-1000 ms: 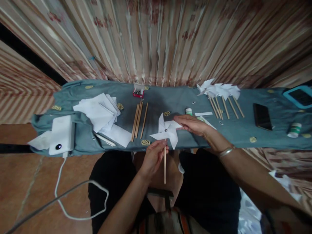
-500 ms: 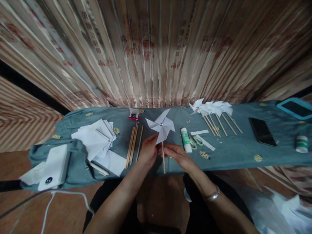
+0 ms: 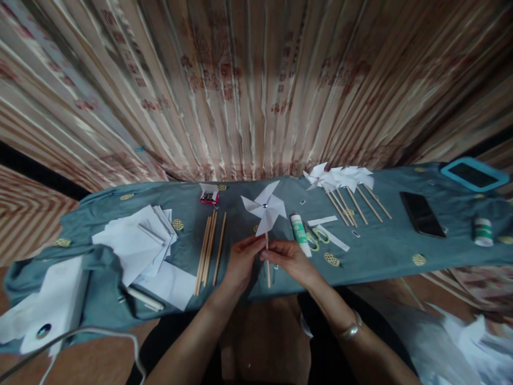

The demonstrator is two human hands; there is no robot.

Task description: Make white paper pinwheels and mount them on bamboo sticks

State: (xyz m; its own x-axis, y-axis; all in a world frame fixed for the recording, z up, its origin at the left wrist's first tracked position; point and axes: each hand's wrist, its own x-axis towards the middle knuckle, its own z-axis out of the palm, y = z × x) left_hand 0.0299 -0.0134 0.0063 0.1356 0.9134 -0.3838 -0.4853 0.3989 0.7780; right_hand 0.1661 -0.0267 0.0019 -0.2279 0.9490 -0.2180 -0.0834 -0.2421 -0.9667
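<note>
Over the teal cloth [image 3: 380, 254], left hand [image 3: 243, 261] and right hand [image 3: 289, 259] both've got a paper pinwheel [image 3: 269, 214] pinched by its stick [image 3: 268, 275], glue tube [image 3: 298, 230] nearby.

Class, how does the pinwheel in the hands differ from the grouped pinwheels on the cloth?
The held pinwheel is in the left hand and right hand; the grouped pinwheels lie on the cloth. The held pinwheel's blades show unobstructed; the grouped pinwheels' blades overlap. Both have white blades and tan sticks.
</note>
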